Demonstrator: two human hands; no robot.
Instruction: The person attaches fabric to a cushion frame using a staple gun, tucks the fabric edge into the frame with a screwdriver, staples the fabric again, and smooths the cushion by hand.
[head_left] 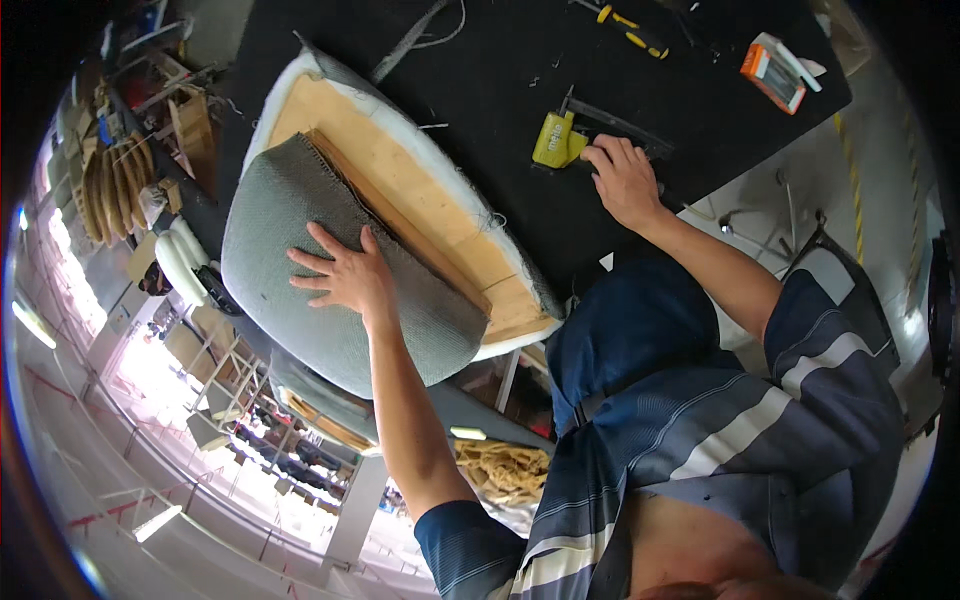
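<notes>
A curved panel (400, 140) of light wood, edged with white padding and dark fabric, lies on the black table. Over its left part rests a grey upholstered piece (290, 230), its raw fabric edge along the wood. My left hand (350, 275) lies on this grey fabric, fingers spread, gripping nothing. To the right, a yellow and black staple gun (556, 142) lies on the tabletop. My right hand (625, 180) is at its handle side, fingers bent around it; the handle itself is mostly hidden beneath the hand.
The black table (480, 70) also carries a yellow and black screwdriver (635, 32), an orange and white box (775, 75) and a loose grey strip (410, 40). Small scraps are scattered about. Shelving and stacked wooden parts (115, 190) stand at left. A bag (835, 285) is at right.
</notes>
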